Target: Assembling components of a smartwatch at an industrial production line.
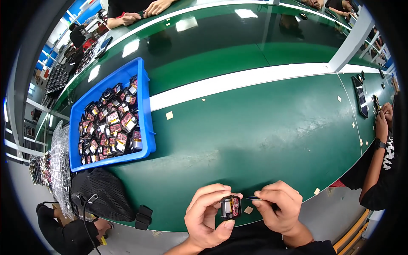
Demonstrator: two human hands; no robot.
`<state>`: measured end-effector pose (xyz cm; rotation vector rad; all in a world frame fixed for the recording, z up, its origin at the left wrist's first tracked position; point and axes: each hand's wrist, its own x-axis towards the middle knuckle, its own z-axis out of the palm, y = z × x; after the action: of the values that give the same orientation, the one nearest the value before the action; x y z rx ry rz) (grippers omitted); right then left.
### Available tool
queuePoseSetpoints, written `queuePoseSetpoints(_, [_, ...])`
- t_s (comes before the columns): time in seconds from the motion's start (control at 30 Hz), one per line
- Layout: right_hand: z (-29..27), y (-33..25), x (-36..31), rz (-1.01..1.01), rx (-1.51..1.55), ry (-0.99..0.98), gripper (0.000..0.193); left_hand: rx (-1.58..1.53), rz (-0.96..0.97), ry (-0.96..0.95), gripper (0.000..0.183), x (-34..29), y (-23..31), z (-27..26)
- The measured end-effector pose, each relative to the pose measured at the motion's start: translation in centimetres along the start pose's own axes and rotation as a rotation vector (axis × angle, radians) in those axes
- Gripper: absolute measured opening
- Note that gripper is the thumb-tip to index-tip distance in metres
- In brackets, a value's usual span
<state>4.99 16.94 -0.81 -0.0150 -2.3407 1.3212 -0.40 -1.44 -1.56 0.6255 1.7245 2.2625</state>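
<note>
My left hand is closed round a small black device housing, just over the table's near edge. Its open side faces up and shows a red circuit board beside a pale, silvery block. In my right hand is a thin pair of tweezers, pinched between thumb and fingers. Their tip points left at the housing, and a small gap seems to part the two. A small tan square lies on the table between my hands.
A blue bin full of similar housings stands at the left. In front of it are a black mesh bag and a black strap-like item. Tan scraps dot the green table. Co-workers sit at the right and across a white divider.
</note>
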Motion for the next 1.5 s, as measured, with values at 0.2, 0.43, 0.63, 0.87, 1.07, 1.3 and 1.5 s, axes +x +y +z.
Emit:
queuePoseSetpoints(0.2, [0.1,0.0,0.1,0.029,0.023,0.005,0.021,-0.249,-0.068,0.18,0.055,-0.2,0.8,-0.5])
queuePoseSetpoints(0.43, [0.4,-0.4,0.3,-0.015,0.021,0.027,0.016,0.058,0.108,0.474,0.067,1.9,4.2,-4.1])
queuePoseSetpoints(0.63, [0.2,-0.3,0.3,-0.006,0.044,0.034,0.017,0.263,0.249,0.571,0.07,3.6,6.3,-7.9])
queuePoseSetpoints(0.87, [0.1,-0.3,0.3,-0.007,0.057,0.025,0.015,0.542,0.301,0.706,0.045,5.3,5.7,-11.6])
queuePoseSetpoints(1.07, [0.3,-0.4,0.4,-0.003,0.06,0.018,0.016,0.725,0.317,0.783,0.034,5.4,5.5,-12.4])
queuePoseSetpoints(1.3, [0.4,-0.7,0.5,0.008,0.022,0.009,0.016,1.062,0.17,0.793,0.023,5.8,5.5,-12.2])
queuePoseSetpoints(1.5, [0.6,-0.6,0.4,0.003,0.011,0.015,0.016,1.039,0.127,0.802,0.02,5.9,5.3,-12.2])
